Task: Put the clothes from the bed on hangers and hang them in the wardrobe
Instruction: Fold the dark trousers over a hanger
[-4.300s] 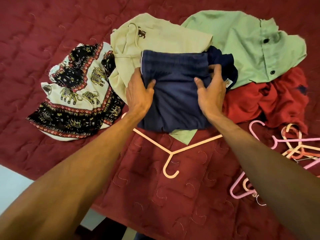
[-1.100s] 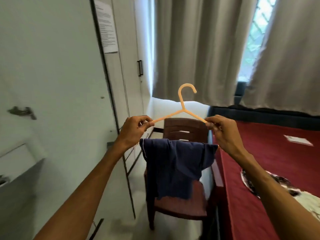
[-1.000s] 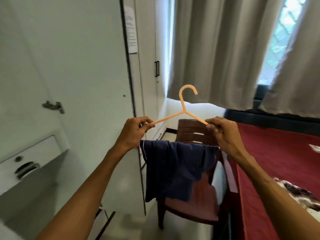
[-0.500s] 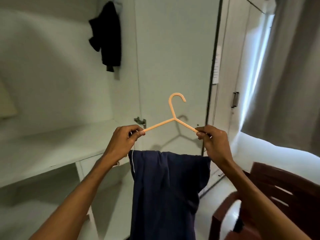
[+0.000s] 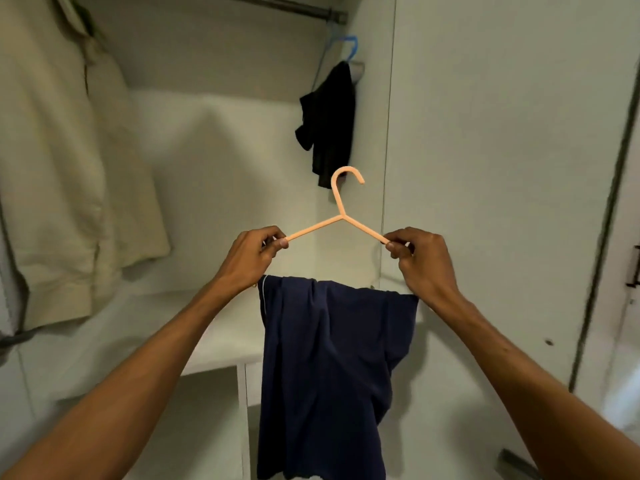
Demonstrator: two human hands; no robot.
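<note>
The left grip (image 5: 254,258) and right grip (image 5: 420,261) each pinch one arm end of an orange hanger (image 5: 341,216) at centre frame. A navy garment (image 5: 332,368) hangs from it, lower centre. Behind the hook, a black garment (image 5: 330,123) hangs on a blue hanger (image 5: 351,46) from the rail (image 5: 294,6) at top. A beige shirt (image 5: 62,168) fills the upper left. A white shelf (image 5: 138,327) lies at lower left, and the wardrobe door (image 5: 502,168) stands at right. Two hangers and three garments show.
</note>
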